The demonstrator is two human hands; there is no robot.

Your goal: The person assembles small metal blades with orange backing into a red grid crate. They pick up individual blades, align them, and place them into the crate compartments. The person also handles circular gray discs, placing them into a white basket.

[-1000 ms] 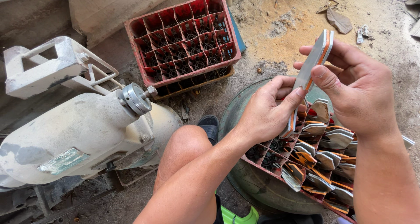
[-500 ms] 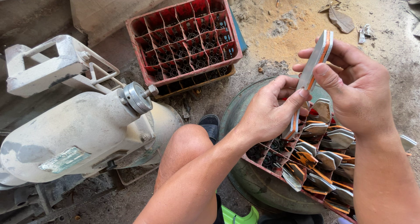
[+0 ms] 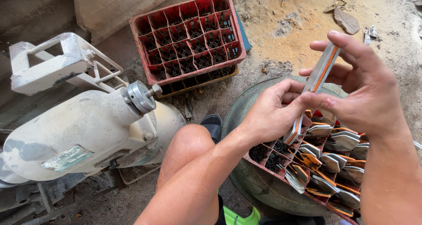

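Both hands hold one flat, folded grey card with an orange edge (image 3: 322, 69), standing almost upright. My right hand (image 3: 356, 88) pinches its upper part between thumb and fingers. My left hand (image 3: 270, 115) grips its lower end, just above a red compartment crate (image 3: 281, 174). Many cells of that crate hold similar grey-and-orange folded cards (image 3: 334, 161); a few cells at its left are dark and bare.
A second red crate (image 3: 189, 36) with bare cells lies on the ground at top centre. A large dusty white machine housing (image 3: 83, 132) fills the left. The near crate rests on a round green drum (image 3: 259, 185). My knee (image 3: 189, 146) is between them. Sandy ground lies at upper right.
Both hands and the card stay in nearly the same place; the fingers have shifted slightly along the card.
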